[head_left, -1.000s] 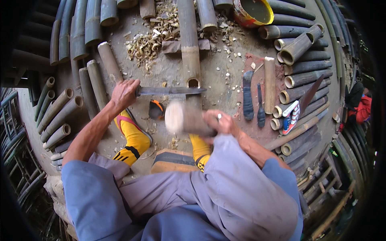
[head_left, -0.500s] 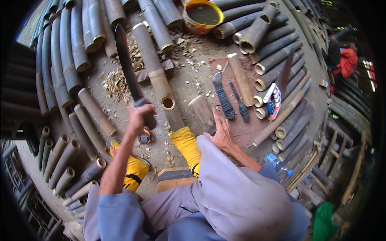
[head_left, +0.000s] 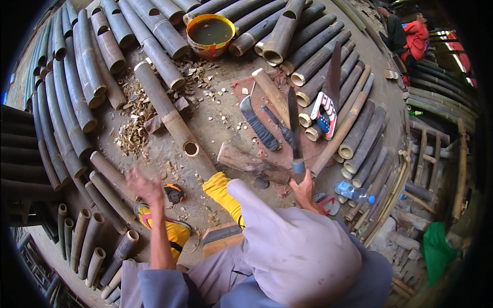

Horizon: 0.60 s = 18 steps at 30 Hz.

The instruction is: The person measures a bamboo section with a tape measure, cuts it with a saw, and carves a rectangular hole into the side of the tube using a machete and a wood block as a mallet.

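Observation:
My right hand (head_left: 304,189) grips the handle of a machete (head_left: 294,123), its dark blade pointing up and away over the red cloth. My left hand (head_left: 146,186) is raised over the floor at left, blurred but with fingers apart and nothing in it. Between my hands a long bamboo pole (head_left: 172,120) lies on the floor, with an oval hole cut near its close end. My yellow-socked foot (head_left: 223,195) rests against that end. A rough chunk of wood (head_left: 249,163) lies just left of my right hand.
On the red cloth (head_left: 246,84) lie a curved knife (head_left: 259,126) with a wrapped handle and a small dark tool (head_left: 277,123). A folding saw (head_left: 324,115), bamboo lengths (head_left: 359,138), a water bottle (head_left: 354,192), a tape measure (head_left: 174,193) and a water bucket (head_left: 210,36) surround me. Another person (head_left: 415,38) sits far right.
The machete has passed from my left hand to my right. My right hand has let go of the wood chunk, which now lies flat. My emptied left hand has moved left and down.

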Tool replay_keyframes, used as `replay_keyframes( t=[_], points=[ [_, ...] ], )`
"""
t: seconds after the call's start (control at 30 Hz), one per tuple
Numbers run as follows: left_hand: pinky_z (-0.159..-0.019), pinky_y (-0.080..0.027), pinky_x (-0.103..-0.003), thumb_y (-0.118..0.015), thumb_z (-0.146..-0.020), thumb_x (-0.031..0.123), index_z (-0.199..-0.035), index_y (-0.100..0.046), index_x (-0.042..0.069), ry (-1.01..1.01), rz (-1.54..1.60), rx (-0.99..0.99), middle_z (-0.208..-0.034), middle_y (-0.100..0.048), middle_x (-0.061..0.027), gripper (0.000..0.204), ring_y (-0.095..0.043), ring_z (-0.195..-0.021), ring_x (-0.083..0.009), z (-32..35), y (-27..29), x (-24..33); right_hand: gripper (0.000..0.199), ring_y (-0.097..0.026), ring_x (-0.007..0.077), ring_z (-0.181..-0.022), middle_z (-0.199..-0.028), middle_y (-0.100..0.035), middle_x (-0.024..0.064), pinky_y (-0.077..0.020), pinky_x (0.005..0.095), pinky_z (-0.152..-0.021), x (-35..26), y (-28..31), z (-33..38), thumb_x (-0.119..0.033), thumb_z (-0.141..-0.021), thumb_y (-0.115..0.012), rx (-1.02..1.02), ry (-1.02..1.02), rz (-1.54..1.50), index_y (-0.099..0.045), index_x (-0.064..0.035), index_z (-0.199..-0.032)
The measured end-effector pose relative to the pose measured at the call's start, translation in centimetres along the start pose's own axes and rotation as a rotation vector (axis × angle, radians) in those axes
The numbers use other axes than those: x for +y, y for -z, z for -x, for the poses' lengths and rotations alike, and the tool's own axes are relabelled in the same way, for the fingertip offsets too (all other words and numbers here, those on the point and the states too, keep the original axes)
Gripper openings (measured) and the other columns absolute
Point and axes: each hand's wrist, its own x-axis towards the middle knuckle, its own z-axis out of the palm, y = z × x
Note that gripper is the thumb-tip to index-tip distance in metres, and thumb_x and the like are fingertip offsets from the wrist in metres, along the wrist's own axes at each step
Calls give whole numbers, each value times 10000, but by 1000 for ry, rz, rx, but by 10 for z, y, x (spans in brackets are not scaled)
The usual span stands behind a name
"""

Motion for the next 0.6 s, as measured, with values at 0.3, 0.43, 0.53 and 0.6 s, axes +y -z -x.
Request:
replay_keyframes(
  t=[0.3,0.43,0.53,0.6],
  points=[
    [-943,-420,-462,-682,-691,77,-1226,-555,214,310,-465,76,-1346,-399,-102,568,-419,-1211,-346,-25,10,-124,753,-535,459,-1057,-1138,-542,332,-407,475,-924,-45,0,-144,-358,-765,-692,96,33,133,-398,96,-1289],
    [-890,-456,-401,-726,-692,162,-1186,-588,74,105,221,-59,-1109,-581,-140,521,-552,-1054,-313,-20,-10,-95,713,-543,454,-1075,-1182,-531,328,-424,482,-920,-69,-17,-276,-414,-780,-673,283,166,206,-423,73,-1235],
    [-805,-483,-310,-641,-878,327,-1198,-584,33,547,1164,-593,-1065,-635,-73,438,-601,-944,-185,-2,-20,-14,640,-582,459,-1015,-1088,-595,306,-449,500,-888,-96,-24,-328,-404,-755,-677,311,49,221,-447,20,-1175],
    [-796,-500,-328,-670,-857,338,-1213,-563,43,669,1251,-684,-1064,-621,-77,474,-594,-966,-168,6,-22,25,645,-587,465,-1019,-1072,-602,322,-457,504,-889,-115,-31,-341,-403,-743,-671,273,-62,200,-435,4,-1184]
  ],
)
